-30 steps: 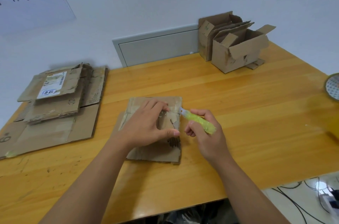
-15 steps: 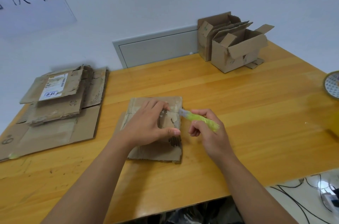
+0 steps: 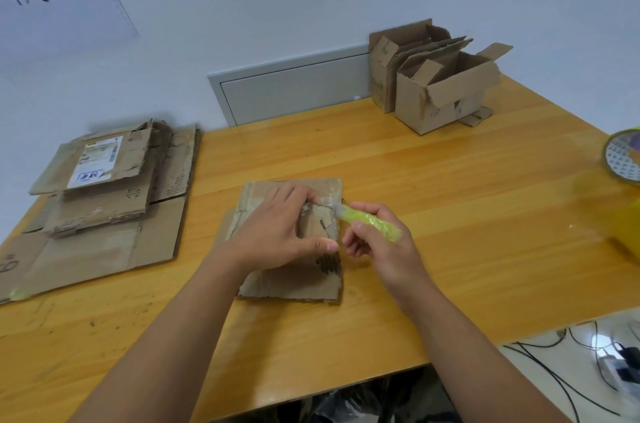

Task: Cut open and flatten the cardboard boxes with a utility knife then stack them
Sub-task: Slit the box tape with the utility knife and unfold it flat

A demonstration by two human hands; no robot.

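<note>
Cardboard box (image 3: 294,270) lies flattened under spread left hand (image 3: 277,232); right hand (image 3: 384,249) grips utility knife (image 3: 370,223).

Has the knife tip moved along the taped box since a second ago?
Yes. The utility knife in the right hand has slid leftward across the cardboard box's taped top, closer to the fingers of the left hand.

Soft, even indoor light; wide-angle warp at the edges.

The wooden table (image 3: 450,201) was evenly lit, with a faint sheen and only weak shadows beneath the stack of flattened cardboard (image 3: 104,201) at its left end. Table edges bowed outward; the yellow object (image 3: 627,225) at its right end was smeared and unfocused.
</note>
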